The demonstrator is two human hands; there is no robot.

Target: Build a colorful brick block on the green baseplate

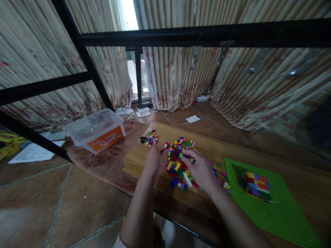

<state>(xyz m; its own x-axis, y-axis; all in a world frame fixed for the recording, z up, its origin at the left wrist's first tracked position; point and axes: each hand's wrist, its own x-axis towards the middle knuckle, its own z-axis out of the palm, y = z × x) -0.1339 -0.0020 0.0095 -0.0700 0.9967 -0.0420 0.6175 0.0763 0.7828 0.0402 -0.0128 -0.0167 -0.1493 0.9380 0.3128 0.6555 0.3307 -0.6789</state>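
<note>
A loose pile of small colourful toy bricks (pixel 178 166) lies on the wooden board, in red, blue, green, yellow, purple and white. My left hand (pixel 156 161) is at the pile's left side, blurred, its fingers mostly hidden from me. Over the right part of the pile is my right hand (pixel 198 168), thumb and forefinger pinched around a small blue brick (pixel 185 156). Farther right, a block of stacked bricks (pixel 258 186) in several colours sits on a green studded baseplate (pixel 287 210).
A smaller brick heap (pixel 150 138) lies at the board's far left. Beyond it stands a clear plastic box (pixel 97 131) with an orange label. The wooden board (pixel 212 143) rests on a brown cloth (pixel 111 168). Black metal bars (pixel 165 39) cross in front of striped curtains.
</note>
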